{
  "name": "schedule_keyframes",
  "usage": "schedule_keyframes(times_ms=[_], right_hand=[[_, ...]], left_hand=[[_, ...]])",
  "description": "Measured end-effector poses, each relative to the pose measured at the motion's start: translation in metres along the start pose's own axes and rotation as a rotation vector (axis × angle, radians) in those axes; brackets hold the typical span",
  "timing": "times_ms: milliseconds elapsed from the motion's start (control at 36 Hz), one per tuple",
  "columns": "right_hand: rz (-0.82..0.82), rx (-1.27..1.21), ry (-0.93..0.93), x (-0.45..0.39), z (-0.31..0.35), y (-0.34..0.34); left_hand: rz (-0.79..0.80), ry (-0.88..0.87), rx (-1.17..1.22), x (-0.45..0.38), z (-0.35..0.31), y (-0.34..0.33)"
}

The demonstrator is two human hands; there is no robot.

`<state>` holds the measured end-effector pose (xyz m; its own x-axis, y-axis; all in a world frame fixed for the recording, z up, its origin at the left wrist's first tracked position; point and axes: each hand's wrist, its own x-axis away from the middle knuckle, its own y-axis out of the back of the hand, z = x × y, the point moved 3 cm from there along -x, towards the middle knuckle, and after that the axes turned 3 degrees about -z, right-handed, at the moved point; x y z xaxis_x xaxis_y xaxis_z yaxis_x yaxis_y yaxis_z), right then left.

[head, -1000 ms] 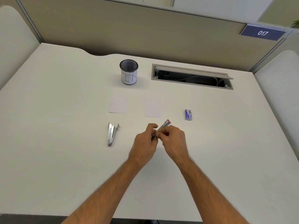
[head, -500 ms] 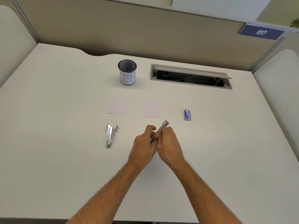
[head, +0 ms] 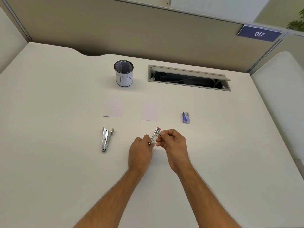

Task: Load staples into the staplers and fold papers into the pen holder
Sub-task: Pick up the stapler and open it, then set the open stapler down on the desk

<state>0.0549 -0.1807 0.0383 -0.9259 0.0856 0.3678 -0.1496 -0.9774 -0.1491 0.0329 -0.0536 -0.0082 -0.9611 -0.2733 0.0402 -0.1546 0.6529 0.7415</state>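
My left hand (head: 140, 153) grips the near end of a small metal stapler with a red tip (head: 156, 134), held tilted above the desk. My right hand (head: 172, 146) has its fingers curled beside the stapler, fingertips pinched together at its side; whether they hold staples is too small to tell. A second metal stapler (head: 106, 139) lies open on the desk to the left. Two white paper sheets (head: 113, 109) (head: 149, 110) lie flat beyond the hands. A black mesh pen holder (head: 123, 73) with a white label stands at the back. A blue staple box (head: 186, 117) lies to the right.
An open cable tray (head: 189, 77) is sunk into the white desk (head: 49, 129) at the back right. Beige partition walls enclose the desk, with a blue sign reading 017 (head: 259, 33) at the upper right.
My right hand has drawn a little to the right, away from my left hand, with its fingertips now at the stapler's side. The stapler stays in my left hand.
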Motion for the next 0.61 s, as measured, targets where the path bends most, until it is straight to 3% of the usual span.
schedule_keyframes(times_ms=[472, 611], right_hand=[[0.016, -0.060, 0.009, -0.014, 0.000, 0.015], [0.029, -0.020, 0.034, -0.022, 0.003, 0.010]], left_hand=[[0.117, 0.007, 0.131, -0.010, 0.003, -0.014], [-0.013, -0.105, 0.118, -0.010, 0.006, 0.001]])
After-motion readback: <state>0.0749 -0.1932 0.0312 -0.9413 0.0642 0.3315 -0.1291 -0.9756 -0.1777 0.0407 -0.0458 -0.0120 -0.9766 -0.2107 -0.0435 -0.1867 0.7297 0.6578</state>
